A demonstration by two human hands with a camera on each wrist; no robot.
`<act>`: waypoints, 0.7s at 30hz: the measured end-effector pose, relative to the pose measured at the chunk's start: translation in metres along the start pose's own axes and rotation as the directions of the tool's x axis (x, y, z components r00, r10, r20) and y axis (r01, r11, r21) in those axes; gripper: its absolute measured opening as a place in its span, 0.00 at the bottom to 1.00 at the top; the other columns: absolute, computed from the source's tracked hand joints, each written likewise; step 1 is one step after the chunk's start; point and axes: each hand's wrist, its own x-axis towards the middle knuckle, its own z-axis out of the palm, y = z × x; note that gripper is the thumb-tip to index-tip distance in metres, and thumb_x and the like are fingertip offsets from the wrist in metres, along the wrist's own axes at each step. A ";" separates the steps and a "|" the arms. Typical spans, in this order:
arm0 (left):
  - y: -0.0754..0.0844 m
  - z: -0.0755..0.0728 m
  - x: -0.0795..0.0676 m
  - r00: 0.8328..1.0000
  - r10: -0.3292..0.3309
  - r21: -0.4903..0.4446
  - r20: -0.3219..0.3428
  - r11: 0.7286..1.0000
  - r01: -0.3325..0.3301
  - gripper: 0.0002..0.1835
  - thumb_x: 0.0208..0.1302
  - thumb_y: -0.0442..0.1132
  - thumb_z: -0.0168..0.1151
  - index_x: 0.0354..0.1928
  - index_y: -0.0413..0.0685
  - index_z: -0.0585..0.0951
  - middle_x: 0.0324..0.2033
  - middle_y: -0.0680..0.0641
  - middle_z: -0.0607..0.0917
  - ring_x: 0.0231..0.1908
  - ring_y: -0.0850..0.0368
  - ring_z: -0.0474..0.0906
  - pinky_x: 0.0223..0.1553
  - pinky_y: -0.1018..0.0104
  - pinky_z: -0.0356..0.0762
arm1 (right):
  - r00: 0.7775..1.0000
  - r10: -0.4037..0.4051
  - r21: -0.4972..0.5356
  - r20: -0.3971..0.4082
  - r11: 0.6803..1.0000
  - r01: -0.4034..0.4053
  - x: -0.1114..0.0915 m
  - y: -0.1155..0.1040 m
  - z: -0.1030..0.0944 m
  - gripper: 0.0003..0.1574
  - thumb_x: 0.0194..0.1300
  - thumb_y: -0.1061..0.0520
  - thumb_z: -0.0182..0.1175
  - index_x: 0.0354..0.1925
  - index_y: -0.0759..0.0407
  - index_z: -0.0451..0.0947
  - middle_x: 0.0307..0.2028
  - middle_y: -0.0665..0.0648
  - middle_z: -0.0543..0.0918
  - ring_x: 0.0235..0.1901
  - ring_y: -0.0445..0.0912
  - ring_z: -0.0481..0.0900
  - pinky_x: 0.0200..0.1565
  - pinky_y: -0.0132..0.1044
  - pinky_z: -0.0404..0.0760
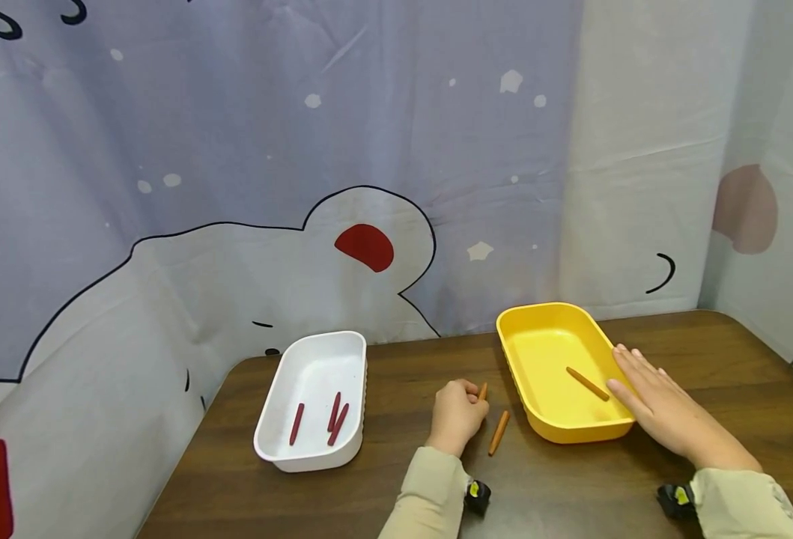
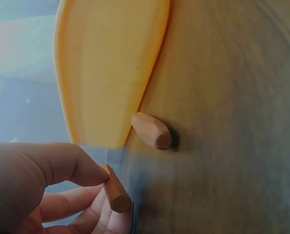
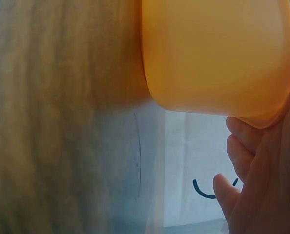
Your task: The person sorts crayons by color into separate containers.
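Note:
My left hand (image 1: 458,415) pinches an orange-brown crayon (image 2: 116,192) between thumb and fingers, low over the table to the left of the yellow tray (image 1: 551,346). Beside that hand, a second orange-brown crayon (image 1: 499,433) lies on the wood by the tray's left side. Another crayon (image 1: 588,383) of this colour rests inside the yellow tray. With its fingers extended, my right hand (image 1: 672,419) touches the tray's right rim. In the right wrist view, the fingers (image 3: 242,156) lie along the outside of the tray wall.
To the left stands a white tray (image 1: 311,367) holding dark red crayons (image 1: 296,424). Both trays sit on a brown wooden table (image 1: 221,464). A printed curtain (image 1: 248,150) hangs behind the table's back edge. Each wrist wears a small black camera (image 1: 477,497).

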 end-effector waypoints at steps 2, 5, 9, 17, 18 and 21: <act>-0.001 0.000 0.001 1.000 -0.001 -0.014 0.009 1.000 0.001 0.09 0.53 0.28 0.66 0.38 0.36 0.87 0.24 0.52 0.83 0.25 0.64 0.76 0.25 0.72 0.78 | 1.000 0.001 0.000 0.001 1.000 -0.001 0.000 0.000 0.000 0.42 0.83 0.44 0.39 0.79 0.69 0.43 0.78 0.72 0.45 0.78 0.65 0.37 0.74 0.67 0.35; -0.001 0.000 0.002 1.000 -0.011 -0.040 0.023 0.999 0.012 0.08 0.55 0.29 0.66 0.38 0.37 0.87 0.25 0.52 0.83 0.25 0.64 0.77 0.26 0.72 0.78 | 1.000 0.003 0.005 0.002 1.000 -0.003 0.000 0.000 0.000 0.42 0.83 0.44 0.39 0.79 0.69 0.43 0.78 0.72 0.45 0.78 0.65 0.37 0.74 0.67 0.35; -0.001 0.000 0.004 0.997 -0.060 -0.133 0.053 0.989 0.067 0.08 0.56 0.30 0.66 0.39 0.38 0.86 0.27 0.52 0.85 0.25 0.64 0.78 0.26 0.72 0.79 | 1.000 0.003 0.012 0.003 1.000 -0.003 0.000 -0.001 0.000 0.42 0.83 0.44 0.39 0.79 0.69 0.42 0.78 0.71 0.45 0.78 0.65 0.37 0.74 0.66 0.34; 0.003 0.002 0.005 0.982 -0.106 -0.443 0.157 0.881 0.167 0.10 0.63 0.29 0.63 0.45 0.35 0.84 0.30 0.46 0.87 0.26 0.60 0.81 0.31 0.68 0.83 | 1.000 -0.001 0.017 0.003 1.000 0.001 -0.001 -0.001 -0.002 0.42 0.83 0.44 0.39 0.79 0.69 0.42 0.78 0.72 0.45 0.78 0.66 0.38 0.73 0.67 0.35; 0.004 0.001 0.005 0.979 -0.106 -0.488 0.177 0.854 0.180 0.11 0.64 0.29 0.62 0.47 0.33 0.83 0.32 0.44 0.88 0.28 0.59 0.82 0.33 0.67 0.84 | 1.000 -0.001 0.018 0.002 1.000 0.001 -0.001 -0.001 -0.002 0.42 0.83 0.44 0.39 0.79 0.69 0.42 0.78 0.72 0.45 0.78 0.66 0.38 0.73 0.67 0.35; 0.006 0.000 0.005 0.967 -0.106 -0.601 0.230 0.767 0.227 0.14 0.66 0.28 0.61 0.52 0.29 0.81 0.38 0.39 0.88 0.35 0.52 0.86 0.40 0.61 0.87 | 1.000 0.001 0.024 0.007 1.000 -0.001 -0.001 -0.002 -0.002 0.42 0.83 0.44 0.39 0.79 0.69 0.42 0.78 0.72 0.45 0.78 0.66 0.37 0.73 0.67 0.35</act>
